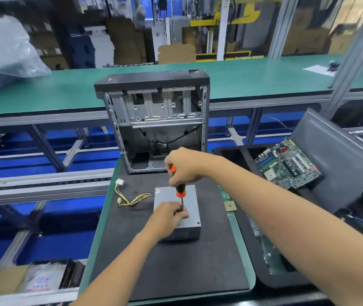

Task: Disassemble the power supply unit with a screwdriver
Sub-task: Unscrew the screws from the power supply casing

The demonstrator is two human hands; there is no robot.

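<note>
A: PSU (pixel 189 196)?
B: On counter (pixel 165 268) mat. Right hand (pixel 184 166) grip wraps driver (pixel 178 188), upright.
A: Left hand (pixel 169 214)?
B: Fingers pinch shaft at tip, likely steadying it on a screw.

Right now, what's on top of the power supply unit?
The left hand rests on the power supply unit, steadying the screwdriver shaft. The right hand holds its handle. The tip and any screw beneath are hidden by the fingers.

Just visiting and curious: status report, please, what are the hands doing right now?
Right hand grips screwdriver, upright on power supply unit. Left hand steadies shaft at the tip. Nothing in the way.
</note>
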